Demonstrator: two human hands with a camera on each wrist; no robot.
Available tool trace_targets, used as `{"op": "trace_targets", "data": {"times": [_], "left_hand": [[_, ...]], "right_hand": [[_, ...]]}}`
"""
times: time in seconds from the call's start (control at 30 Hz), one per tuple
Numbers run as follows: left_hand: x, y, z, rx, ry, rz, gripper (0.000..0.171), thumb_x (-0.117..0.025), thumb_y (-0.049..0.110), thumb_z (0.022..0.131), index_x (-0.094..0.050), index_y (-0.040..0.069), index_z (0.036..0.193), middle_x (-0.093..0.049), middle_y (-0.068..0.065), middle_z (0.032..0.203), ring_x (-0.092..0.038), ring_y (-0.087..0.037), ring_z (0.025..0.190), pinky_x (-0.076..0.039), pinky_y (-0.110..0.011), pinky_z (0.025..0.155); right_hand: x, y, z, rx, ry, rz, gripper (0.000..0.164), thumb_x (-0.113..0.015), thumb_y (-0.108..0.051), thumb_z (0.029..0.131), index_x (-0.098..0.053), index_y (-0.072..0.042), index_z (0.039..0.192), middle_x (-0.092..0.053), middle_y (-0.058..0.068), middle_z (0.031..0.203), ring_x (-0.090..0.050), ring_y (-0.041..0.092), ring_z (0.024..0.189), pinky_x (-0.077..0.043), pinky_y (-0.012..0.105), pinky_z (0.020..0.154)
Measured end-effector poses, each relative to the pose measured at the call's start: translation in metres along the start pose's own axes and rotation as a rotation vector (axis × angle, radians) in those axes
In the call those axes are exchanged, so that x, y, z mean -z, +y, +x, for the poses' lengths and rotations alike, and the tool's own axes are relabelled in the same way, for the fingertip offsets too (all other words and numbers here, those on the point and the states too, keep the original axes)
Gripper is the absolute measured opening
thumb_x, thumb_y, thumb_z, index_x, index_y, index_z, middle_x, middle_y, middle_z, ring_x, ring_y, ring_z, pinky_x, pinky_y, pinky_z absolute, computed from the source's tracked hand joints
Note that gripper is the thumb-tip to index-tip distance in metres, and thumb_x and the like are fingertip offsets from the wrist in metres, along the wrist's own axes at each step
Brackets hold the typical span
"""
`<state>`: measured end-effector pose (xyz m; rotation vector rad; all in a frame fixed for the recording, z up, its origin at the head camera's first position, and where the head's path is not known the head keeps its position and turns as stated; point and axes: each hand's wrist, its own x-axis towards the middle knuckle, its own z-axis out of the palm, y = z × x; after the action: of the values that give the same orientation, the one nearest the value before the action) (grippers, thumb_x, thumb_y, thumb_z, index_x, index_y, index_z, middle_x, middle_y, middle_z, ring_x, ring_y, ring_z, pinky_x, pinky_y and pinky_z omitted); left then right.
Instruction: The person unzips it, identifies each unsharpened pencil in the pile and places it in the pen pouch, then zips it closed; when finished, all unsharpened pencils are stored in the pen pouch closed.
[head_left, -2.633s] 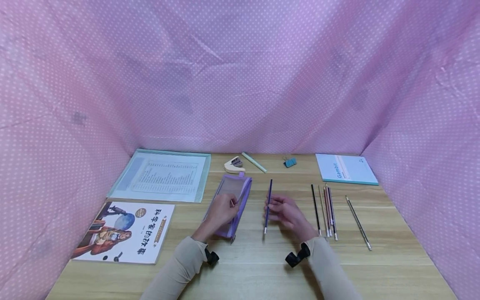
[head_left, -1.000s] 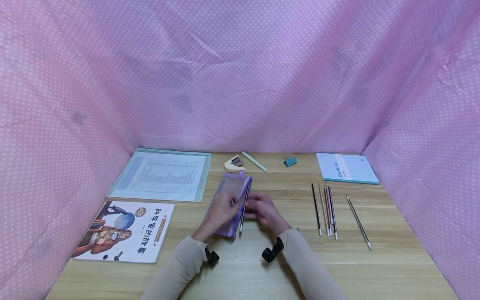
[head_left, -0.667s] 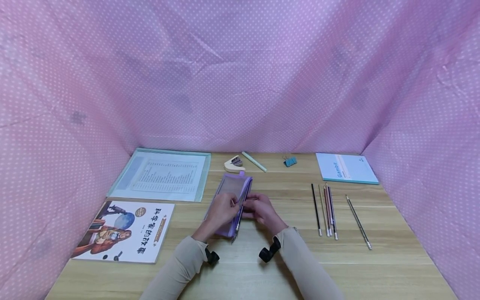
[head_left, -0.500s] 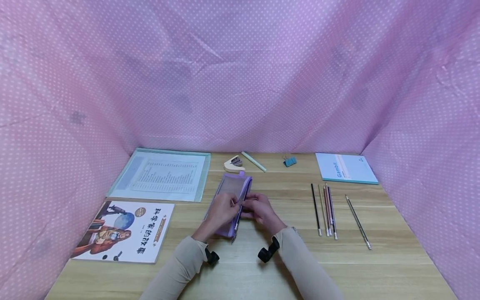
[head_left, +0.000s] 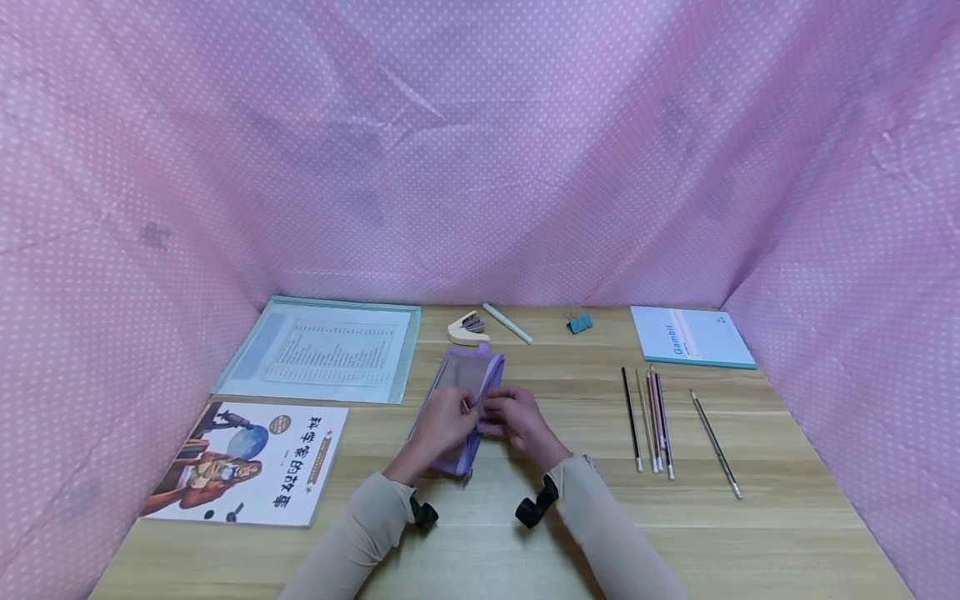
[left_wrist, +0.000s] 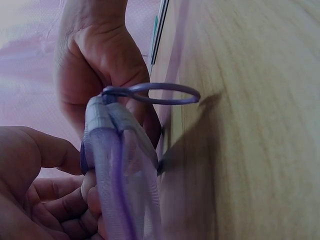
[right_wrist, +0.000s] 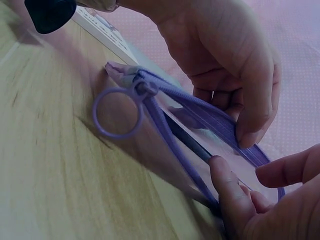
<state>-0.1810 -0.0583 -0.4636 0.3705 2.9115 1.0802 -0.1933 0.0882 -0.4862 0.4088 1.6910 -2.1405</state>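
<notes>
A purple mesh zip pencil case [head_left: 460,367] lies on the table, its zipper parted. My left hand [head_left: 446,417] pinches the upper zipper edge, as the right wrist view shows. Reaching in from the right side, my right hand [head_left: 520,421] has its fingers at the mouth of the case. Inside, a dark pencil [right_wrist: 187,139] lies along the opening; a right fingertip [right_wrist: 222,175] rests over it and hides the rest. In the head view this pencil is hidden. The purple ring pull [right_wrist: 117,135] hangs at the near end.
Several pencils [head_left: 655,421] lie to the right, one apart from the others [head_left: 716,442]. A sharpener-like cream piece [head_left: 467,329], a pale green pen [head_left: 507,323] and a teal binder clip [head_left: 579,323] lie behind. A picture book [head_left: 247,462], document folder [head_left: 330,350] and notebook [head_left: 693,337] flank them.
My right hand came left with the pencil from beside the case to its open edge. The pencil slipped inside and left the head view. My left hand kept its place.
</notes>
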Motion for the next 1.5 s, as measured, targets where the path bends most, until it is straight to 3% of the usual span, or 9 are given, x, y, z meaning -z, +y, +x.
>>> {"op": "trace_targets", "data": {"times": [0.33,0.63,1.0,1.33,1.5], "left_hand": [[0.001,0.000,-0.001,-0.001,0.010,0.009,0.004,-0.067,0.008,0.082,-0.069,0.007,0.078,-0.068,-0.005,0.067,-0.056,-0.010,0.055,-0.043,-0.021,0.047],[0.000,0.000,-0.001,0.006,0.006,-0.011,0.007,-0.067,0.008,0.083,-0.068,0.008,0.077,-0.066,-0.003,0.063,-0.054,-0.009,0.050,-0.042,-0.021,0.043],[0.000,0.002,-0.002,0.032,-0.013,-0.029,0.006,-0.067,0.009,0.086,-0.069,0.006,0.081,-0.066,-0.003,0.065,-0.055,-0.009,0.050,-0.042,-0.019,0.042],[0.000,0.002,-0.002,0.022,0.001,-0.022,0.006,-0.067,0.007,0.084,-0.068,0.007,0.078,-0.065,-0.003,0.064,-0.054,-0.009,0.049,-0.041,-0.019,0.041],[0.000,0.001,-0.002,0.008,0.004,-0.022,0.006,-0.066,0.008,0.084,-0.069,0.007,0.078,-0.065,-0.003,0.063,-0.054,-0.008,0.049,-0.041,-0.020,0.041]], "right_hand": [[0.007,-0.005,-0.010,0.011,-0.034,-0.024,0.037,-0.053,0.001,0.096,-0.051,0.007,0.132,-0.064,0.011,0.100,-0.066,0.018,0.083,-0.061,0.044,0.086],[0.027,-0.013,-0.018,0.050,-0.010,-0.019,0.041,-0.054,-0.003,0.096,-0.049,0.006,0.136,-0.064,0.013,0.104,-0.065,0.017,0.086,-0.063,0.035,0.076],[0.060,-0.029,-0.035,0.084,-0.019,-0.020,0.050,-0.055,-0.007,0.097,-0.039,0.007,0.143,-0.057,0.017,0.121,-0.065,0.014,0.093,-0.062,0.034,0.084],[0.092,-0.040,-0.049,0.103,-0.032,-0.020,0.052,-0.053,-0.009,0.099,-0.035,0.005,0.145,-0.062,0.005,0.111,-0.066,0.012,0.095,-0.061,0.034,0.087],[0.108,-0.047,-0.055,0.099,-0.028,-0.001,0.042,-0.051,-0.010,0.101,-0.040,0.000,0.140,-0.062,-0.001,0.106,-0.066,0.011,0.095,-0.061,0.033,0.087]]}}
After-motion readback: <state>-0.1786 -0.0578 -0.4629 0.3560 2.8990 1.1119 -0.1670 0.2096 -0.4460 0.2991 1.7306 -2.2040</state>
